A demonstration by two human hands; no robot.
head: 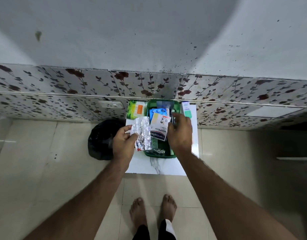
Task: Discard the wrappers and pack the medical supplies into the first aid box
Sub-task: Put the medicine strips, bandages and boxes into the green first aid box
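Observation:
My left hand (123, 144) pinches a crumpled silver foil wrapper (142, 134) above the left edge of the green first aid box (149, 104). Over the box's right side, my right hand (179, 134) grips a white plaster packet (159, 127) by its edge, with a dark item partly hidden in the fingers. Inside the box lie a blue blister pack (158, 111) and a small silver foil scrap (159, 151) near the front wall.
The box stands on a small white marble-patterned table (158, 166) against a floral wall. A green cotton-bud pack (136, 109) sits left of the box, a white-and-green carton (186, 110) right. A black bin bag (101, 139) stands on the floor to the left. My bare feet (152, 212) are below.

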